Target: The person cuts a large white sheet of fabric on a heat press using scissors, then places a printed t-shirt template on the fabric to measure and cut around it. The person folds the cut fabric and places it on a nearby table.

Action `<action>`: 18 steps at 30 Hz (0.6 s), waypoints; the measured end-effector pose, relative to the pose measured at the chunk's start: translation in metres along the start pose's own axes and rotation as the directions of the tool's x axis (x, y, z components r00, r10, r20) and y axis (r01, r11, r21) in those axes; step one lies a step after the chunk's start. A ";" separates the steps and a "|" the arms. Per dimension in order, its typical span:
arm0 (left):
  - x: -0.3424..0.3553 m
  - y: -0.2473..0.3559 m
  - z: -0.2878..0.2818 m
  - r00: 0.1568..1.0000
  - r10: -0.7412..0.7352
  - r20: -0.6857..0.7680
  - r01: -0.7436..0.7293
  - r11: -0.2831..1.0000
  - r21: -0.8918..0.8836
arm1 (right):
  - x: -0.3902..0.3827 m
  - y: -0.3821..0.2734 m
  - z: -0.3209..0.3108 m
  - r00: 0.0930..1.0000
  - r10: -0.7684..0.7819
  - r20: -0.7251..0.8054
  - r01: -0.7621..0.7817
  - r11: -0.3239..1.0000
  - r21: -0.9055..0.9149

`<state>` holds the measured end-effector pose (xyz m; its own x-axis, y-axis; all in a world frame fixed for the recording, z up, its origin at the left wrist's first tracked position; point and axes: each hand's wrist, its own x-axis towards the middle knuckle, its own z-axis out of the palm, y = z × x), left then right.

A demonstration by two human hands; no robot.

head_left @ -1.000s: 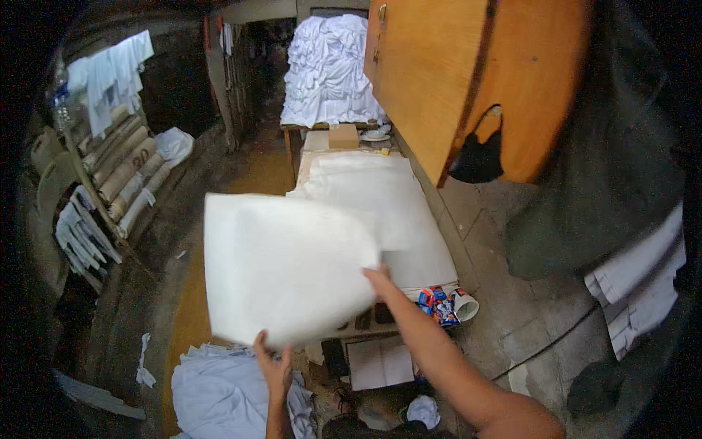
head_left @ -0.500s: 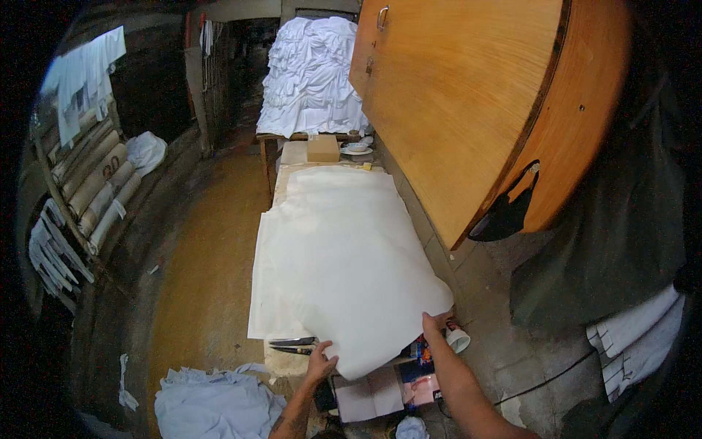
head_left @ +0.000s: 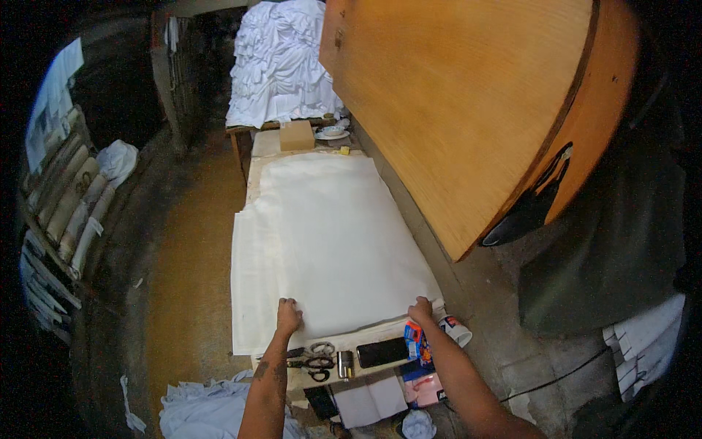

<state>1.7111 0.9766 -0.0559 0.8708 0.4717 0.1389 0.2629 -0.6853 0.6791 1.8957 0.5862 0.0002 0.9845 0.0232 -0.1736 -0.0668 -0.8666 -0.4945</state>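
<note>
White cloth sheet (head_left: pixel 322 241) lies spread flat along the bench (head_left: pixel 267 143), running away from both hands; its near edge sits under the fingertips, seemingly so the sheet can be kept square on the stack of like sheets beneath it, whose edges show stepped out on the left side. Left hand (head_left: pixel 288 316) rests palm down on the near left corner, fingers curled a little, pressing rather than gripping. Right hand (head_left: pixel 420 310) is on the near right corner, fingers bent over the edge; whether it pinches the cloth or only presses it I cannot tell. Both forearms come up from the lower edge, spread wide apart, elbows low, wrists roughly level. Just behind the hands, toward the body, small tools lie in a row within easy reach: scissors (head_left: pixel 316 364) below the left hand, a dark phone (head_left: pixel 382 352) between the hands, a coloured packet (head_left: pixel 414 339) just beside the right wrist. Far beyond the hands, a cardboard box (head_left: pixel 297 135) stands at the bench's end, with a heap of white fabric (head_left: pixel 281 62) behind it.
</note>
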 end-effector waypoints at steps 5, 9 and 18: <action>0.021 -0.010 0.019 0.966 0.258 -0.004 -0.254 0.952 0.171 | 0.012 0.002 0.011 0.980 -0.010 0.199 0.085 0.923 -0.376; 0.022 -0.008 0.014 0.998 0.048 0.045 -0.050 0.998 0.047 | -0.001 0.002 0.008 0.994 -0.112 -0.021 0.096 0.925 -0.369; -0.042 0.016 -0.021 0.999 -0.047 -0.020 0.050 0.990 0.132 | -0.005 0.004 -0.004 0.958 -0.177 0.228 0.262 0.863 -0.433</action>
<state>1.6698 0.9576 -0.0362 0.8486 0.5149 0.1212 0.3584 -0.7282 0.5842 1.8914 0.5812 0.0022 0.9177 0.2888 -0.2729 0.2705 -0.9572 -0.1033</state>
